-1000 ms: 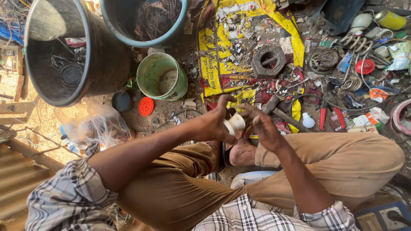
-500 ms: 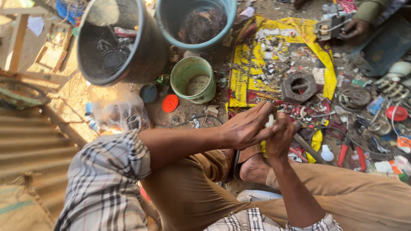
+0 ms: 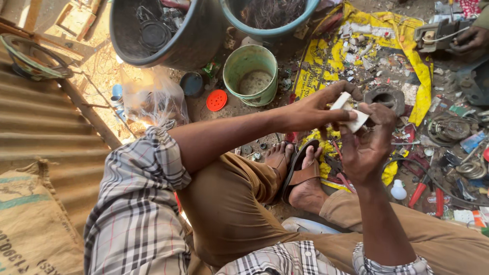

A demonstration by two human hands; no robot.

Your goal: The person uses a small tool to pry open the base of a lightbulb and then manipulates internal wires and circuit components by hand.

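White roll of tape (image 3: 350,110), one only, sits between both hands above the yellow sheet (image 3: 326,61), at about 2 o'clock from the person's bent knee. The left hand (image 3: 318,108) is closed on it, thumb and fingers pinching its upper edge. The right hand (image 3: 368,145) grips it from below, fingers curled up around its lower side, so the two hands touch at the roll.

Two large dark tubs stand at 12 o'clock: a black one (image 3: 158,35) filled with metal parts and a blue-rimmed one (image 3: 270,18) holding tangled wire. One small green bucket (image 3: 250,74) stands just below them, and one red lid (image 3: 216,100) lies at its 8 o'clock. One blue cap (image 3: 192,83) lies beside the clear plastic bag (image 3: 153,99).

One heavy metal nut (image 3: 385,97) lies on the sheet just behind the hands, partly hidden by the right hand's fingers. Small scraps of metal cover the sheet, too many and too small to count. Coiled springs (image 3: 451,130) and red-handled pliers (image 3: 427,186) lie at 3 o'clock, and a small white bottle (image 3: 398,189) stands near the right wrist.

Two bare feet in brown sandals (image 3: 300,170) rest under the hands. Another person's hand (image 3: 466,38) holds a metal part at the far 2 o'clock corner. A corrugated sheet (image 3: 46,132) and one printed sack (image 3: 35,224) fill the 9 o'clock side.
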